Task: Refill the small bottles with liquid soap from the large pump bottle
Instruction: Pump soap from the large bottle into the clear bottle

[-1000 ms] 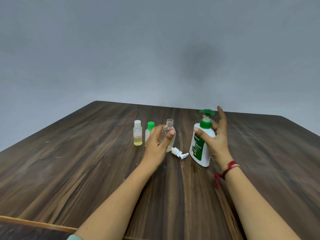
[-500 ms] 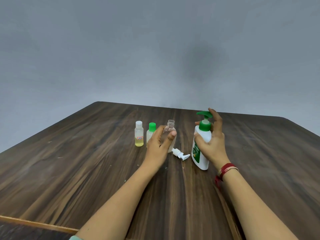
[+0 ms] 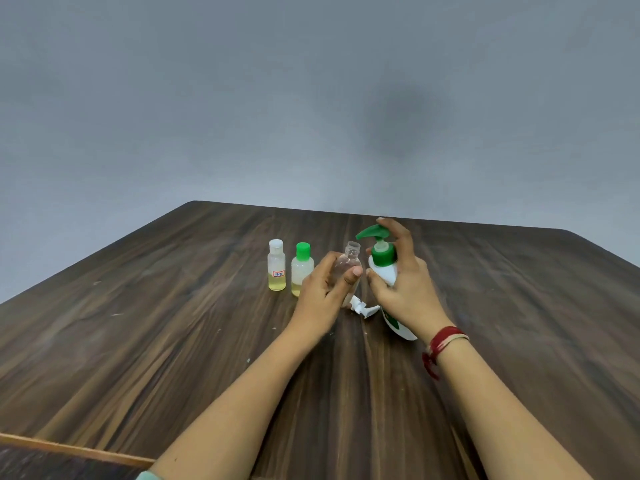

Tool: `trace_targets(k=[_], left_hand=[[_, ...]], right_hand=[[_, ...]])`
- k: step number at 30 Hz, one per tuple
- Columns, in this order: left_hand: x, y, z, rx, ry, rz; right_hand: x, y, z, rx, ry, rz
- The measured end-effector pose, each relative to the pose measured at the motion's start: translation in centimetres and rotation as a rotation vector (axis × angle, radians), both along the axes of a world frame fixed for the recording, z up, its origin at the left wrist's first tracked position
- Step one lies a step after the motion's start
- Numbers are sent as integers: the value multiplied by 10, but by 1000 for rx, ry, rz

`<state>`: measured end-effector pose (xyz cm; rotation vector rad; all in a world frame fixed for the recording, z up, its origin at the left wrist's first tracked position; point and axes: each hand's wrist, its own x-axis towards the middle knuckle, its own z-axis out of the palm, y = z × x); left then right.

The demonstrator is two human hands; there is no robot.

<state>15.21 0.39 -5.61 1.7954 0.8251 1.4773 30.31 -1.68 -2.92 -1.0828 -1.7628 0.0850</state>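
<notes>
Step in hand, seemingly: lining up spout and neck. Left hand point(image 3: 323, 289) wrapped round clear uncapped small plastic bottle point(image 3: 350, 263), held upright mid dark wooden tabletop point(image 3: 173, 341); right hand point(image 3: 407, 289) gripping tilted large white bottle with green pump point(image 3: 382, 258). Next: nozzle over mouth, then press. Counted: three small bottles, white-capped bottle point(image 3: 276, 268) and green-capped bottle point(image 3: 302, 270) part-full; one pump bottle; one loose white pump cap point(image 3: 362, 308).

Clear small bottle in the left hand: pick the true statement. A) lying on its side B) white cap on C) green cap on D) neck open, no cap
D: the clear small bottle, held upright by the left hand, shows a bare open neck; a white pump top lies on the table beside it.
</notes>
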Motion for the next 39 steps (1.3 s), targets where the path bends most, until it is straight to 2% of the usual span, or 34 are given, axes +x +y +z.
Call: trace_targets(k=[6, 14, 22, 26, 39], left_hand=[[1, -4, 5, -4, -25, 3], [1, -3, 6, -1, -64, 13], [1, -5, 7, 3, -48, 19], [0, -5, 6, -23, -48, 4], [1, -8, 7, -7, -54, -21]], right_hand=[[-3, 1, 0, 15, -8, -93], [-6, 1, -1, 39, -51, -85], [5, 7, -4, 39, 145, -93], [4, 7, -8, -6, 94, -102], [3, 2, -5, 30, 17, -36]])
